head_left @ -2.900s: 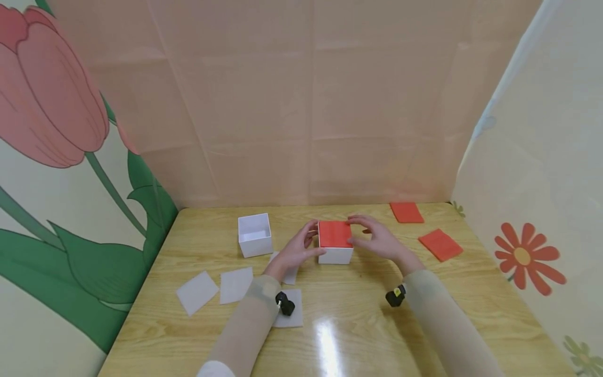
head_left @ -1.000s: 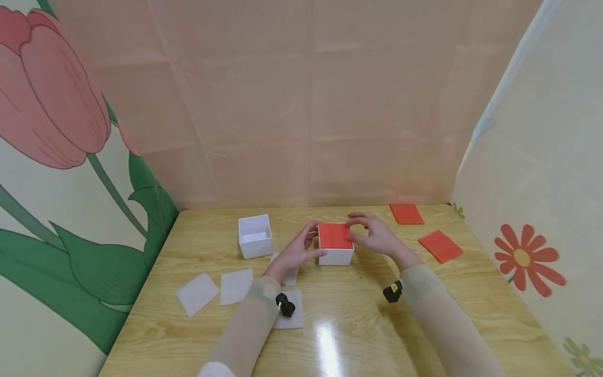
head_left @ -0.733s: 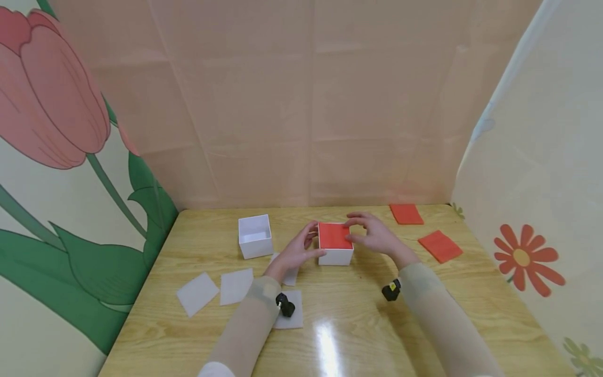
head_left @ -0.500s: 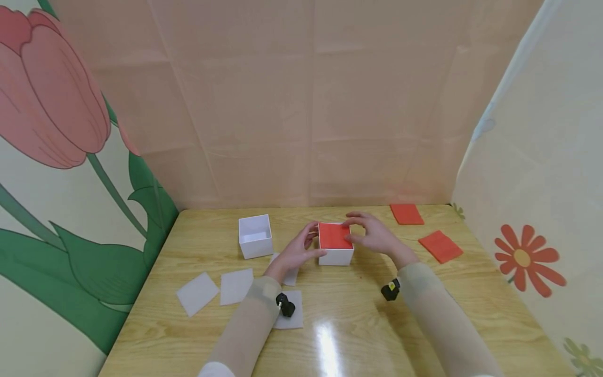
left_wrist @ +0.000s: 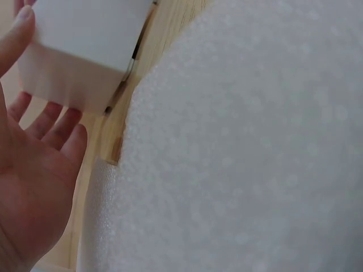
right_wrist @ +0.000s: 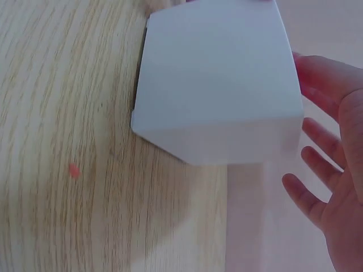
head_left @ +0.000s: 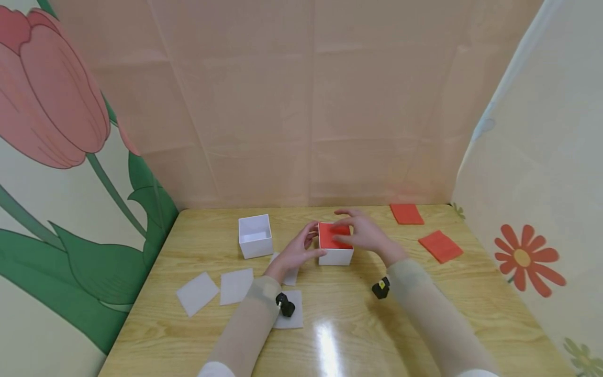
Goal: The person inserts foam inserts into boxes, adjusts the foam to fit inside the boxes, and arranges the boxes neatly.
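Observation:
A white box [head_left: 336,257] stands at the middle of the table, a red square sheet [head_left: 325,236] lying across its top inside the rim. My left hand [head_left: 295,252] holds the box at its left side, thumb on the near face and fingers along the side wall. Over the red sheet reaches my right hand [head_left: 369,233], fingers spread and mostly straight; the fingertips are at the sheet, whether pressing I cannot tell. The right wrist view shows that hand [right_wrist: 346,164] beside the top of the box [right_wrist: 218,68]. What lies beneath the sheet is hidden.
A second white box [head_left: 255,244], open-topped, stands to the left. Pale foam sheets [head_left: 236,286] lie on the left and near side, one [left_wrist: 238,141] filling the left wrist view. Two red squares [head_left: 440,246] lie at right. A pink-beige backdrop [head_left: 306,104] rises behind the table.
My right hand has moved left from the box's right edge to over the red sheet, its fingers spreading. The left hand and the box have stayed in place.

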Motion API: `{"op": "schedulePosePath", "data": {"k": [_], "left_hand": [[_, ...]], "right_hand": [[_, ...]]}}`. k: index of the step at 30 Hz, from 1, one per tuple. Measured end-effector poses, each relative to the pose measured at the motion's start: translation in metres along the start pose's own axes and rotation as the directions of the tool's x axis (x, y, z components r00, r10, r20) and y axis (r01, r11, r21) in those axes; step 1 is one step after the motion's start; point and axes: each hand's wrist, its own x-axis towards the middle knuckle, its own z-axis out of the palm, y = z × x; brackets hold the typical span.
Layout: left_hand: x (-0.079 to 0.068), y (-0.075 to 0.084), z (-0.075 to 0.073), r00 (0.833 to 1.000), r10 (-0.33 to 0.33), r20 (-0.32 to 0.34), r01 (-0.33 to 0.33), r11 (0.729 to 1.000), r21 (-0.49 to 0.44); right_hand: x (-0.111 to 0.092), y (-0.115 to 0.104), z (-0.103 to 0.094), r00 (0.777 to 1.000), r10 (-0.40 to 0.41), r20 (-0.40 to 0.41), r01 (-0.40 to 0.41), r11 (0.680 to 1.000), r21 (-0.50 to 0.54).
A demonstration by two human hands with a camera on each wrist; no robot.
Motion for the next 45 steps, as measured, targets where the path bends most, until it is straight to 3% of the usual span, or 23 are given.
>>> {"op": "schedulePosePath", "data": {"k": [16, 23, 33, 45], "left_hand": [[0.002, -0.002, -0.001, 1.000, 0.004, 0.013, -0.004, 1.000, -0.016], [0.002, -0.002, -0.001, 1.000, 0.002, 0.007, -0.002, 1.000, -0.008], [0.002, -0.002, -0.001, 1.000, -0.003, 0.004, 0.003, 1.000, -0.001], [0.001, -0.001, -0.001, 1.000, 0.012, 0.003, -0.012, 1.000, -0.009]], "right_hand": [[0.005, -0.006, 0.009, 1.000, 0.012, 0.023, -0.012, 1.000, -0.011], [0.008, -0.005, 0.009, 1.000, -0.003, -0.005, 0.003, 1.000, -0.029], [0.011, -0.010, 0.008, 0.998, 0.060, 0.026, -0.058, 0.997, -0.053], [0.013, -0.013, 0.010, 0.998, 0.051, 0.022, -0.050, 0.998, -0.048]]}}
